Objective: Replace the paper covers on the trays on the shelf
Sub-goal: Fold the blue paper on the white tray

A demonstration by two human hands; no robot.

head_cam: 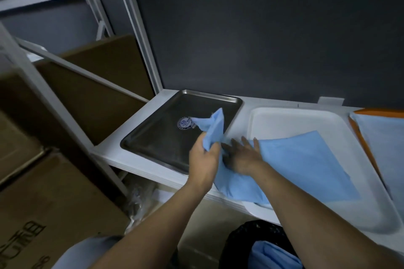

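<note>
Glossy metal tray (pixel 153 137); probably matt plastic tray (pixel 341 137).

light: dim, cool | sheen: faint on steel tray (pixel 209 94) rim | blur: soft throughout, cardboard boxes (pixel 43 199) smeared | edges: shelf post (pixel 140 35) bowed

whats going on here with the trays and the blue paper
A person is handling a blue sheet that lies partly in the white tray on the shelf. The left hand grips its bunched end above the metal tray, which is bare, while the right hand rests flat on the sheet. The orange tray at the right has a blue cover. A bin below holds crumpled blue paper.
</note>
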